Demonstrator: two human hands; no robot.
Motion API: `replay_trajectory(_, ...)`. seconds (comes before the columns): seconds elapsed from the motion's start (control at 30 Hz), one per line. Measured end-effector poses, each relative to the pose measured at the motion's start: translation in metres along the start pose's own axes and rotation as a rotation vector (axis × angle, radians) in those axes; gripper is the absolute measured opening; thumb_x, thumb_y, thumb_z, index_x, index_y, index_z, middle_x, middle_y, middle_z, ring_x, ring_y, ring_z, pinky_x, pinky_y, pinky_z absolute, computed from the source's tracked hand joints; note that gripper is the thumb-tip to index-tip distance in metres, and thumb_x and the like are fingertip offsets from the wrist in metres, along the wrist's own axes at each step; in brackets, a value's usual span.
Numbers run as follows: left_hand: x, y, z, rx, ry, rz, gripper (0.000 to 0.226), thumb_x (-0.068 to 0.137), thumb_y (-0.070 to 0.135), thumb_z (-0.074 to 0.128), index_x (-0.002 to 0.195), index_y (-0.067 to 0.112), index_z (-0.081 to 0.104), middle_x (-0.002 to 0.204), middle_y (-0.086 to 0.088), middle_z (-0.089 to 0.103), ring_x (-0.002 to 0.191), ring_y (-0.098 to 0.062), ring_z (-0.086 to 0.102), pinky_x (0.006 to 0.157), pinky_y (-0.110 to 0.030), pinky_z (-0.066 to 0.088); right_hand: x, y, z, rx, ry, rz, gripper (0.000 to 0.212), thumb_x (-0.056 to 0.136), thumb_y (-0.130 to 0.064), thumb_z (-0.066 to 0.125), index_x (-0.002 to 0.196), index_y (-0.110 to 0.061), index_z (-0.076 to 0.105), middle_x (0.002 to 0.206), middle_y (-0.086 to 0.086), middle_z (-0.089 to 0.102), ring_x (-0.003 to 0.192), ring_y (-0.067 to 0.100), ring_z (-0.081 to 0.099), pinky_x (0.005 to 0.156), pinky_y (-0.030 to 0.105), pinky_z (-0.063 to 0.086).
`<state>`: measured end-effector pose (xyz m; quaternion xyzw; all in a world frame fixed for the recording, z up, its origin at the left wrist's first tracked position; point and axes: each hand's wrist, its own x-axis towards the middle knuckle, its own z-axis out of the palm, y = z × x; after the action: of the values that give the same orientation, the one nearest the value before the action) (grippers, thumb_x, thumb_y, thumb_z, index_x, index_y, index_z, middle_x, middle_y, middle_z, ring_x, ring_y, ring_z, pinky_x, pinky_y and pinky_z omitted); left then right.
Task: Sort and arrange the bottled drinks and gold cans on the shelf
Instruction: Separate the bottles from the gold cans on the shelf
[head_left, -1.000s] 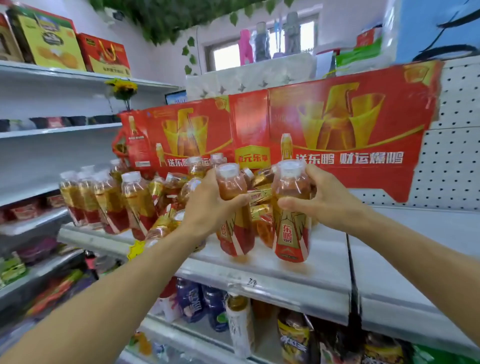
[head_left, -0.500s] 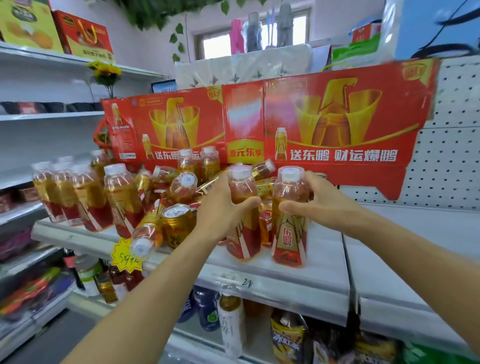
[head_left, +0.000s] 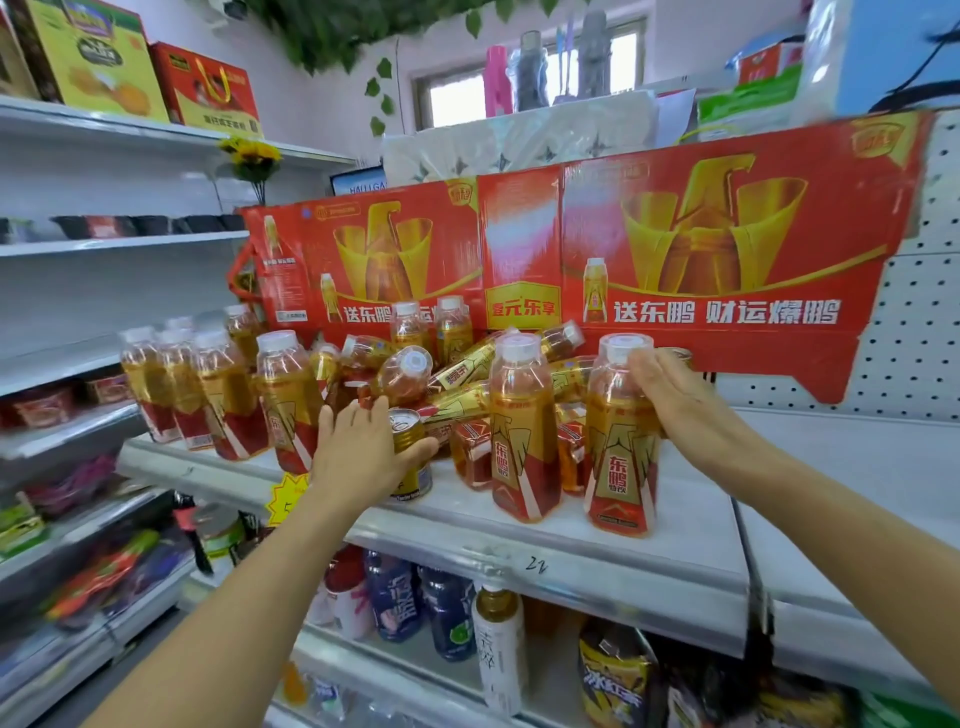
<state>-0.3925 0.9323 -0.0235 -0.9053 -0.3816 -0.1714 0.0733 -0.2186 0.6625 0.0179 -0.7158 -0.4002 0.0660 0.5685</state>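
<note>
Four upright bottles (head_left: 218, 384) stand in a rough row at the left end of the shelf (head_left: 597, 561), caps up, labels facing out. Just right of them, the left hand (head_left: 363, 457) wraps a gold can (head_left: 413, 457) that stands upright near the front lip, fingers curled round its side. Long axis of the can is vertical; this hand is plainly the nearer one to it.

Behind and right of the can lies a heap of tipped bottles (head_left: 457, 374), long axes running roughly sideways and slanting, some caps pointing toward the camera. More cans may be buried there; cannot tell. The heap touches the can's back side, so sliding the can rearward looks blocked; lifting it up or drawing it forward seems the freer path.

Right of the heap, a middle bottle (head_left: 524, 431) stands upright and free, untouched. Beside it, the right bottle (head_left: 621, 447) stands on the shelf too, with the right hand (head_left: 675, 395) gripping its shoulder just below the cap, fingers round the back.

Behind everything, a red display carton (head_left: 675, 249) closes off the rear. Farther right the shelf surface is bare metal, backed by white pegboard (head_left: 914, 332). Judgement: cans likely belong on that open side, apart from the bottles.
</note>
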Motion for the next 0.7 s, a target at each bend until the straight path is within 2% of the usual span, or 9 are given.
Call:
replay_trajectory(0.07, 0.004, -0.002, 0.004, -0.021, 0.006, 0.015, 0.091, 0.083, 0.078, 0.033, 0.147, 0.013, 0.033, 0.144, -0.01, 0.047, 0.138, -0.028, 0.035, 0.118, -0.049, 0.013, -0.001, 0.003, 0.002, 0.019, 0.01, -0.002, 0.041, 0.098, -0.055, 0.029, 0.119, -0.026, 0.049, 0.111, -0.013, 0.057, 0.102, -0.002, 0.054, 0.073, 0.018, 0.04)
replay_trajectory(0.17, 0.004, -0.001, 0.004, -0.145, 0.096, 0.029, 0.074, 0.083, 0.071, 0.05, 0.131, 0.014, 0.052, 0.122, -0.008, 0.062, 0.119, -0.028, 0.05, 0.113, -0.048, 0.024, -0.002, 0.007, 0.003, 0.027, 0.013, 0.013, 0.044, 0.098, -0.056, 0.027, 0.123, -0.027, 0.05, 0.114, -0.013, 0.057, 0.103, -0.002, 0.054, 0.073, 0.018, 0.041)
replay_trajectory(0.27, -0.006, 0.008, 0.003, -0.252, 0.158, 0.025, 0.072, 0.084, 0.062, 0.059, 0.136, 0.013, 0.048, 0.123, -0.01, 0.058, 0.119, -0.03, 0.048, 0.111, -0.044, 0.03, -0.005, 0.015, 0.0, 0.032, 0.016, 0.019, 0.047, 0.098, -0.058, 0.028, 0.129, -0.031, 0.051, 0.117, -0.018, 0.058, 0.105, -0.004, 0.054, 0.082, 0.023, 0.044)
replay_trajectory(0.37, -0.02, 0.024, -0.007, -0.416, 0.209, -0.003, 0.075, 0.084, 0.058, 0.063, 0.141, 0.015, 0.042, 0.127, -0.009, 0.051, 0.115, -0.028, 0.051, 0.092, -0.042, 0.046, -0.007, 0.025, -0.007, 0.065, 0.05, 0.042, 0.045, 0.1, -0.053, 0.027, 0.125, -0.03, 0.056, 0.111, -0.019, 0.059, 0.105, 0.0, 0.055, 0.092, 0.03, 0.043)
replay_trajectory(0.43, -0.032, 0.034, -0.015, -0.47, 0.232, 0.007, 0.073, 0.084, 0.056, 0.063, 0.142, 0.016, 0.042, 0.125, -0.007, 0.049, 0.113, -0.025, 0.051, 0.087, -0.038, 0.046, -0.005, 0.033, -0.013, 0.076, 0.088, 0.064, 0.044, 0.102, -0.051, 0.026, 0.112, -0.028, 0.062, 0.106, -0.012, 0.065, 0.102, 0.006, 0.059, 0.089, 0.03, 0.046)
replay_trajectory(0.53, -0.051, 0.048, -0.026, -0.519, 0.262, 0.004, 0.07, 0.085, 0.053, 0.064, 0.14, 0.017, 0.044, 0.114, -0.001, 0.047, 0.106, -0.02, 0.049, 0.085, -0.034, 0.045, 0.003, 0.041, -0.023, 0.089, 0.125, 0.113, 0.047, 0.102, -0.048, 0.029, 0.111, -0.018, 0.064, 0.105, 0.0, 0.068, 0.097, 0.013, 0.064, 0.083, 0.032, 0.05)
replay_trajectory(0.63, -0.071, 0.062, -0.037, -0.557, 0.296, -0.015, 0.065, 0.083, 0.053, 0.064, 0.136, 0.018, 0.048, 0.11, 0.004, 0.045, 0.1, -0.015, 0.049, 0.083, -0.033, 0.047, 0.013, 0.051, -0.033, 0.07, 0.098, 0.114, 0.036, 0.102, -0.045, 0.034, 0.109, -0.022, 0.061, 0.104, -0.004, 0.067, 0.096, 0.01, 0.063, 0.088, 0.037, 0.051)
replay_trajectory(0.7, -0.084, 0.077, -0.046, -0.56, 0.322, -0.009, 0.064, 0.08, 0.055, 0.064, 0.132, 0.019, 0.052, 0.109, 0.004, 0.048, 0.098, -0.014, 0.051, 0.084, -0.036, 0.05, 0.017, 0.058, -0.041, 0.039, 0.074, 0.094, 0.029, 0.102, -0.042, 0.038, 0.107, -0.023, 0.06, 0.104, -0.004, 0.065, 0.098, 0.013, 0.063, 0.09, 0.041, 0.052)
